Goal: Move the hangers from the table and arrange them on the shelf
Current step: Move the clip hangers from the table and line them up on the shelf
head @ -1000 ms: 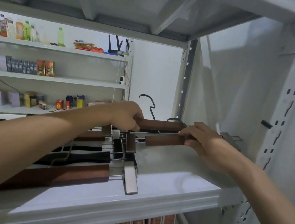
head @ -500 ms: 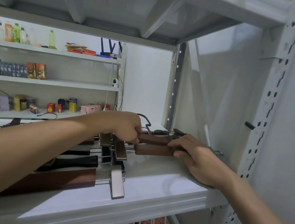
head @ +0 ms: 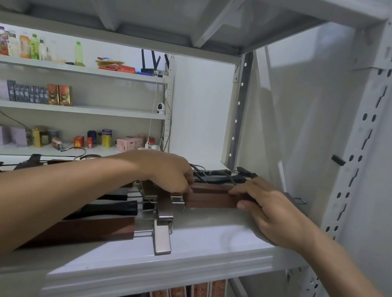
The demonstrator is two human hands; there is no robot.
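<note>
Head view: wooden clip hanger (head: 210,197) lies flat on shelf (head: 212,244), long axis left-right, directly between hands. Left hand (head: 167,172) curls over its left end near metal clips (head: 164,223); right hand (head: 267,209) grips its right end, thumb on front face. Both equally near. Black hangers (head: 221,174) lie just behind. Versus half a second ago: hanger bar sits lower on shelf, hands barely shifted.
</note>
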